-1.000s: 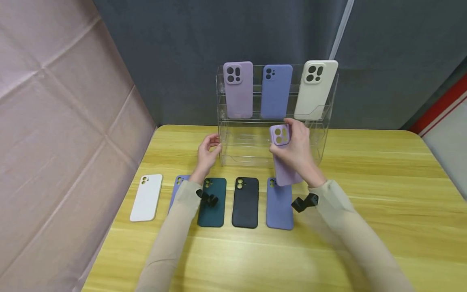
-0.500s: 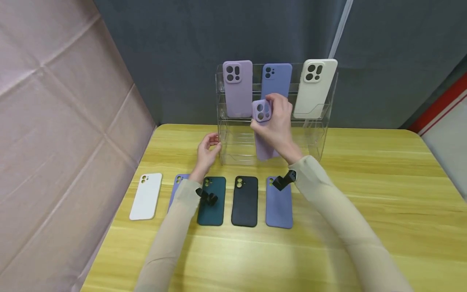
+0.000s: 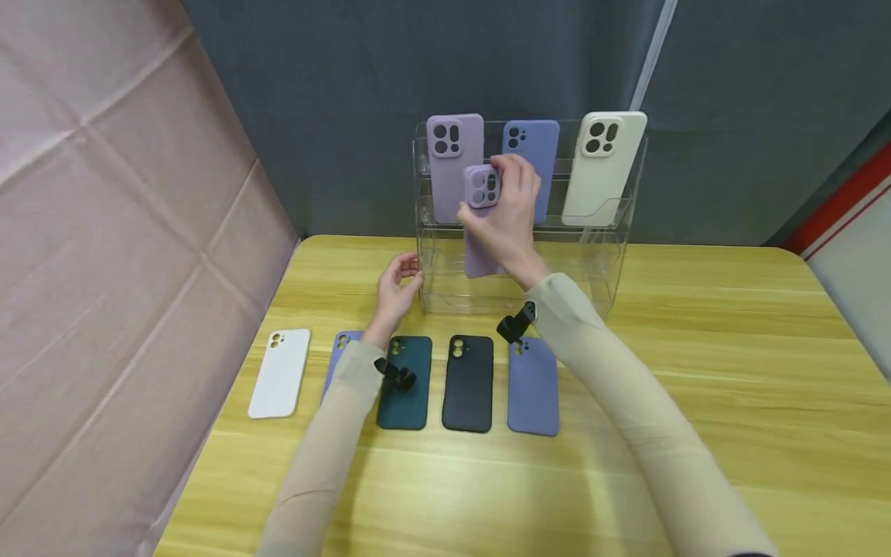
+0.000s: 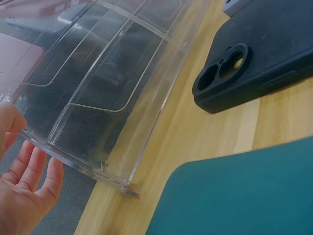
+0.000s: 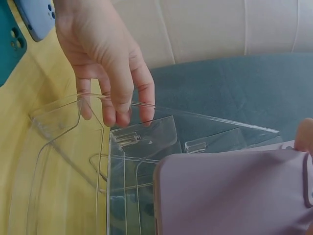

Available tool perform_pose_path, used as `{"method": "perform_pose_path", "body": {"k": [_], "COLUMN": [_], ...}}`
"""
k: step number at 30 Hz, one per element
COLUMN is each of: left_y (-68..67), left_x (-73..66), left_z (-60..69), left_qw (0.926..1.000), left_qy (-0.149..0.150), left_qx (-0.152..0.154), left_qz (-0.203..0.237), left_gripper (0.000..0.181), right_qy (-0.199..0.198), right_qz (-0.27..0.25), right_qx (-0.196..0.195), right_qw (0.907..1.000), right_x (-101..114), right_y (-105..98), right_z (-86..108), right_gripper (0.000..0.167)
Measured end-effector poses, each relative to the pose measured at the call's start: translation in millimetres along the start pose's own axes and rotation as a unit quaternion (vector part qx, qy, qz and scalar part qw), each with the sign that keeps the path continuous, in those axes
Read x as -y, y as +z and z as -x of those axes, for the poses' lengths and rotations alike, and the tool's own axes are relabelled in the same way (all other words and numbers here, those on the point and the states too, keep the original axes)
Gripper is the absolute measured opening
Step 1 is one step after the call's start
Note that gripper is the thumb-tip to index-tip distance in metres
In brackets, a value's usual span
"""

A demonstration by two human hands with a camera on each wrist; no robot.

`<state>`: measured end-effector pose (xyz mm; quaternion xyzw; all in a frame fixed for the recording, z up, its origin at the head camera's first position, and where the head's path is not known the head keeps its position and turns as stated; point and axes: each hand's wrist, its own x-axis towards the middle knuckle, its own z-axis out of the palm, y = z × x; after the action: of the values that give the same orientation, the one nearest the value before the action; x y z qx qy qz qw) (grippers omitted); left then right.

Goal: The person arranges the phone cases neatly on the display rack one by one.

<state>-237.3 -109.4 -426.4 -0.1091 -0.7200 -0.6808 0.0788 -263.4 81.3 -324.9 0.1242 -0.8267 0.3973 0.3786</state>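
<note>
My right hand (image 3: 510, 216) holds a lilac phone case (image 3: 479, 259) by its camera end, in front of the clear acrylic display stand (image 3: 524, 308). The case tilts, and its lower end hangs before the lower tier; in the right wrist view its flat back fills the lower right. At the stand's left side my left hand (image 3: 395, 292) grips the edge of the side panel, thumb on one face and fingers on the other. On the upper tier stand another lilac case (image 3: 454, 182), a partly hidden blue case (image 3: 543, 147) and a white case (image 3: 602, 174).
Along the wooden table (image 3: 731, 371) lie a white case (image 3: 280, 375), a blue case (image 3: 337, 356) mostly under the left forearm, a dark green case (image 3: 411, 406), a black case (image 3: 468, 391) and a blue-grey case (image 3: 533, 394). A dark grey curtain (image 3: 313, 116) hangs behind.
My right hand has carried the lilac case up and to the left, from above the blue-grey case to the front of the stand. The left hand has stayed at the stand's side.
</note>
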Motion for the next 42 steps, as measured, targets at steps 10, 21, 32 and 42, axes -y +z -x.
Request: {"method": "perform_pose_path", "body": {"k": [10,21,32,42], "left_y": [0.4,-1.5,-0.3,-0.6], "left_x": [-2.6,27.0,28.8,13.3], "left_z": [1.1,-8.1,-7.4,-4.4], "left_qw": [1.0000,0.9999,0.9997,1.0000], "left_qy": [-0.005,0.000,-0.003,0.001], "left_qx": [0.000,-0.012,-0.021,-0.006], "left_qz": [-0.008,-0.009,-0.009,-0.005], "left_gripper": [0.034,0.034,0.033,0.035], "right_qy": [-0.007,-0.002,0.009,-0.012], "right_qz": [0.001,0.009,0.036,0.064], "right_qx": [-0.063,-0.098,-0.120,-0.126], "right_qw": [0.9980,0.9952,0.9921,0.9900], "right_x": [-2.6,-6.8,-5.2,-4.4], "right_y": [26.7,45.1,63.0,73.0], "right_z": [-5.4,1.8,14.6,20.5], "right_gripper": [0.057,0.057,0.056,0.054]}}
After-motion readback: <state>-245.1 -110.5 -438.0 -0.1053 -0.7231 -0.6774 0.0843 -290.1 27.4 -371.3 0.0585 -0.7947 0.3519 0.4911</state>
